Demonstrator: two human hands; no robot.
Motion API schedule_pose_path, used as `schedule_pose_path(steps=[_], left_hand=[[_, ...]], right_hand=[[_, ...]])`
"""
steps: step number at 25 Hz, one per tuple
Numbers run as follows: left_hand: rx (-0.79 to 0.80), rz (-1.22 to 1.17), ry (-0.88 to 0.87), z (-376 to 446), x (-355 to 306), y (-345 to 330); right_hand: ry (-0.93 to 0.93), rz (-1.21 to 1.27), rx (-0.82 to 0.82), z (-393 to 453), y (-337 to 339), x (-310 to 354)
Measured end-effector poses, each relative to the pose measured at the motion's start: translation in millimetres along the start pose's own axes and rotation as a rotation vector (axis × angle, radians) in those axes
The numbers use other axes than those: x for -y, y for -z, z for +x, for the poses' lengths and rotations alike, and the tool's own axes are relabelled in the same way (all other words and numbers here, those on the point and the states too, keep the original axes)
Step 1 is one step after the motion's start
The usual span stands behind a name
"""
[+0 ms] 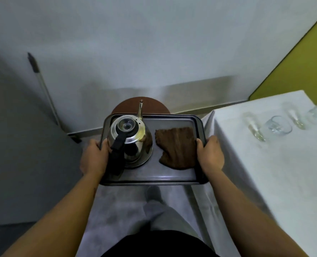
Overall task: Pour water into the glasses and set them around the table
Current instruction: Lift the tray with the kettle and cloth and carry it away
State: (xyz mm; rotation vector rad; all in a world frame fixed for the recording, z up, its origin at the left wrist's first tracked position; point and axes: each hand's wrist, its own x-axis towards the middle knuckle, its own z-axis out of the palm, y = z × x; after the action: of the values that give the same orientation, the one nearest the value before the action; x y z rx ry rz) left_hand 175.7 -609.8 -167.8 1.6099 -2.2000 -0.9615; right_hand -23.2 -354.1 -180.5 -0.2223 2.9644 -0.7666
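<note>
A dark metal tray point(172, 121) is held level in front of me. My left hand point(94, 156) grips its left rim and my right hand point(209, 153) grips its right rim. On the tray's left side stands a steel kettle point(133, 138) with a black handle, a glass lid knob and a thin spout pointing away. A brown cloth point(178, 145) lies on the tray's right side. Several clear glasses point(278, 125) stand blurred on the white-clothed table point(265, 164) to my right.
A round brown stool point(150, 104) sits just beyond the tray, by the white wall. A thin pole point(44, 89) leans against the wall at the left. A yellow-green panel point(302, 62) rises behind the table. My leg and foot show below the tray.
</note>
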Motion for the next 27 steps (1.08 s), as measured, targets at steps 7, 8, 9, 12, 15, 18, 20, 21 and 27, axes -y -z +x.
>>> schedule_pose_path(steps=[7,8,9,12,15,18,20,21,27], left_hand=[[0.036,-0.153,0.111,74,10,-36],[0.05,-0.165,0.121,83,12,-42],[0.07,-0.167,0.14,90,14,-46],[0.115,-0.127,0.156,114,17,-61],[0.17,-0.061,0.158,130,19,-70],[0.2,-0.057,0.154,156,30,-83],[0.266,-0.029,0.177,175,49,-96],[0.271,-0.015,0.168,186,60,-102],[0.271,0.008,0.184,201,65,-109]], right_hand=[[0.037,0.032,0.109,90,-56,59],[0.039,0.023,0.131,99,-62,63],[0.041,0.014,0.157,109,-69,65],[0.041,0.001,0.202,130,-87,69],[0.03,-0.028,0.224,145,-99,72],[0.017,-0.033,0.252,161,-113,78],[0.004,-0.055,0.262,168,-121,80],[0.002,-0.074,0.267,173,-127,82],[0.013,-0.102,0.274,183,-143,88]])
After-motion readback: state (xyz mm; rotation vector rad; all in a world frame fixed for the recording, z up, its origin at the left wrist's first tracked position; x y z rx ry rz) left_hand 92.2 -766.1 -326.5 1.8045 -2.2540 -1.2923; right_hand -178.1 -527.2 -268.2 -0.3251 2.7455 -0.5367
